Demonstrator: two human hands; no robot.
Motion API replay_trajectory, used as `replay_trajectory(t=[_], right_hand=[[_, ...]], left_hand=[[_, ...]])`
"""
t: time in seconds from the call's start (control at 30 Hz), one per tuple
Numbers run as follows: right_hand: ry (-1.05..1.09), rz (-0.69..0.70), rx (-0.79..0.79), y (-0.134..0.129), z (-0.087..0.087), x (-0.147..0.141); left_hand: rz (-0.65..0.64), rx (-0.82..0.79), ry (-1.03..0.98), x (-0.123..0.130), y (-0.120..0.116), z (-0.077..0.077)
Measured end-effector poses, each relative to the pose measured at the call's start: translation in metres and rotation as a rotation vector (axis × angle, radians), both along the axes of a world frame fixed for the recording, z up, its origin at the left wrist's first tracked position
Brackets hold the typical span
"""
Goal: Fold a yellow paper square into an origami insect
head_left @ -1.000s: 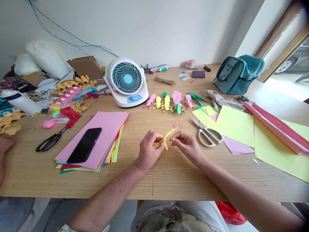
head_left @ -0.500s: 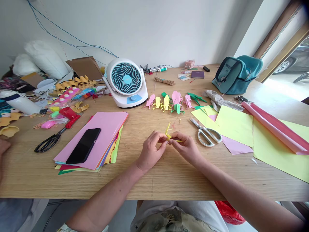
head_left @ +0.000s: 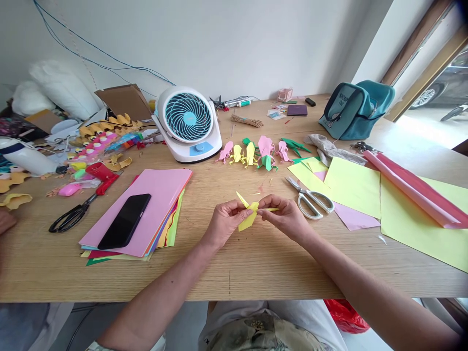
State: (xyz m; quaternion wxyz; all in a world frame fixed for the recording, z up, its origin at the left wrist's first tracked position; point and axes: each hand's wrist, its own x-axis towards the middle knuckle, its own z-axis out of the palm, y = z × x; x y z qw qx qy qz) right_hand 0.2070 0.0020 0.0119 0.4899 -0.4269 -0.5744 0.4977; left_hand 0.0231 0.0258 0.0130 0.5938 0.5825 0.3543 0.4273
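Between my two hands is a small folded yellow paper piece (head_left: 248, 220), with thin points sticking out to the upper left and to the right. My left hand (head_left: 227, 222) pinches its left side between thumb and fingers. The right side is pinched by my right hand (head_left: 283, 214). Behind them stands a row of folded paper figures: pink (head_left: 265, 145), yellow (head_left: 250, 155) and green (head_left: 266, 162). White-handled scissors (head_left: 310, 197) lie just beyond my right hand, beside yellow paper sheets (head_left: 353, 187).
A black phone (head_left: 125, 221) rests on a coloured paper stack (head_left: 164, 187) at the left. Behind are a white fan (head_left: 190, 122) and a teal bag (head_left: 354, 109). Black-handled scissors (head_left: 75, 214) lie far left, near another person's hand (head_left: 6, 220). Rolled pink paper (head_left: 413, 190) lies right.
The yellow paper has turned in my fingers, so a broad flat part now shows below them. Its thin upper point leans further left. The whole view has shifted slightly.
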Motion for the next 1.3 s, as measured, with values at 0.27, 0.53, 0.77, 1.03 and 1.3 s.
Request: replay_trajectory(t=[0.27, 0.53, 0.77, 1.03, 1.3], right_hand=[[-0.166, 0.011, 0.1, 0.0, 0.006, 0.009], [-0.173, 0.092, 0.076, 0.006, 0.008, 0.023], [-0.303, 0.021, 0.044, 0.016, 0.007, 0.037], [-0.489, 0.002, 0.119, 0.017, 0.021, 0.039], [-0.453, -0.024, 0.102, 0.009, 0.007, 0.031]], left_hand=[[0.008, -0.178, -0.039, 0.006, -0.008, 0.0], [-0.003, -0.303, 0.015, 0.015, -0.002, 0.005], [0.018, -0.295, 0.05, 0.024, 0.012, 0.011], [0.073, -0.074, 0.198, 0.038, 0.014, -0.013], [0.088, -0.029, 0.351, 0.033, 0.009, -0.015]])
